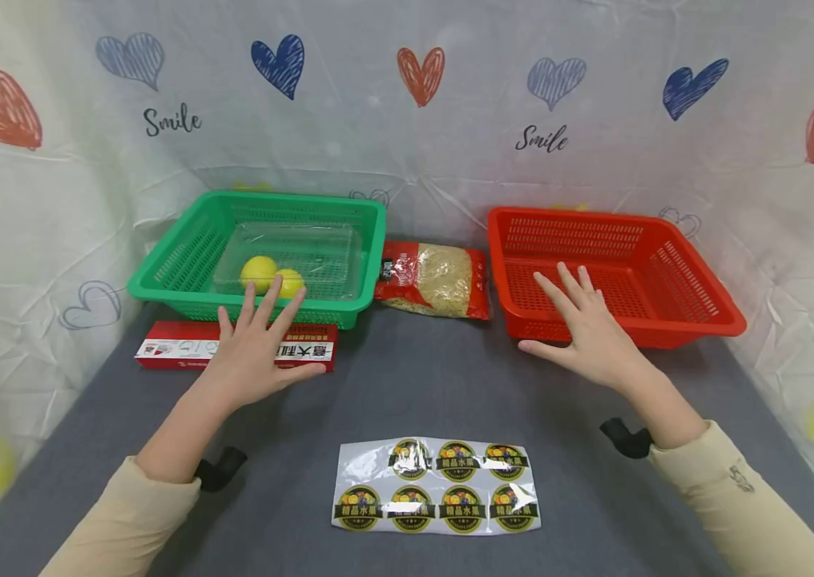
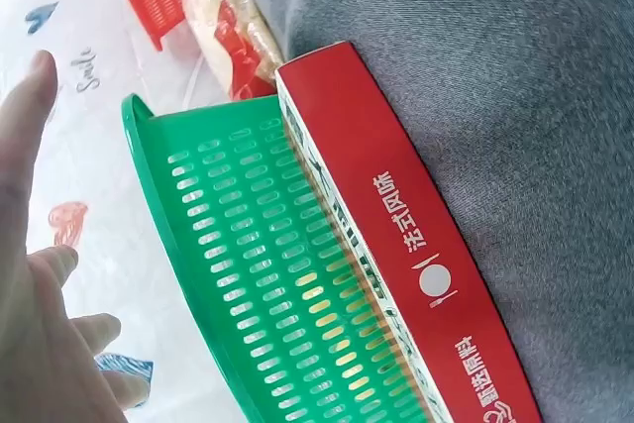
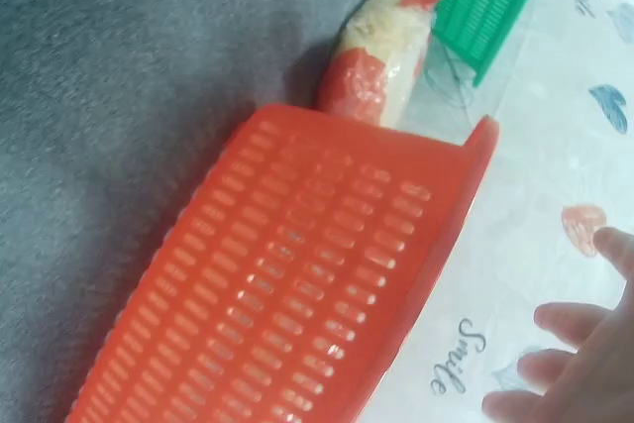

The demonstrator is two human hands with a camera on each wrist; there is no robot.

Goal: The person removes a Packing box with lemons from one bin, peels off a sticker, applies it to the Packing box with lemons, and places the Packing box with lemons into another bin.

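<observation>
My left hand (image 1: 251, 357) is held with fingers spread over the red and white box (image 1: 176, 346), near the front of the green basket (image 1: 162, 276). Nothing is in it. Inside that basket lie two yellow round fruits (image 1: 259, 272), lemon-like, and a clear plastic container (image 1: 306, 240). With fingers spread and nothing held, my right hand (image 1: 590, 332) is at the front rim of the red basket (image 1: 695, 320); whether it touches the rim I cannot tell. A sheet of round fruit stickers (image 1: 436, 489) lies on the table between my forearms.
Between the two baskets lies a red and clear bag of pale, dry food (image 1: 443, 276). A grey cloth (image 1: 407, 393) covers the table. White curtains (image 1: 349, 104) printed with hearts hang behind and at both sides.
</observation>
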